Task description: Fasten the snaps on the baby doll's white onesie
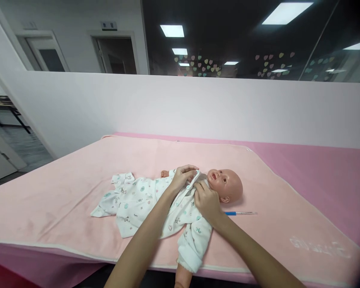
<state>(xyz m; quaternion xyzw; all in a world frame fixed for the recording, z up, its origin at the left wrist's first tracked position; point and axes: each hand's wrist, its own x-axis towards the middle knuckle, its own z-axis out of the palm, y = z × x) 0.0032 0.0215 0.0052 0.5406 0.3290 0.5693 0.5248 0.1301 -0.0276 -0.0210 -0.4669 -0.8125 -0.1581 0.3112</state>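
Note:
A baby doll (228,184) lies on its back with its head to the right. It wears a white printed baby shirt (183,210), and matching printed pants (138,200) cover its lower body. At the chest, my left hand (184,176) has its fingers closed on the shirt's front edge, near a row of small snaps. My right hand (207,199) pinches the shirt close to the collar, just below the doll's chin. Between the two hands the front edge is lifted a little. The fingertips are partly hidden by cloth.
A thin blue-handled tool (240,213) lies beside the doll's head. Under everything is a peach mat (282,228) on a pink surface (333,176). A low white wall (198,108) stands behind, with dark glass above it.

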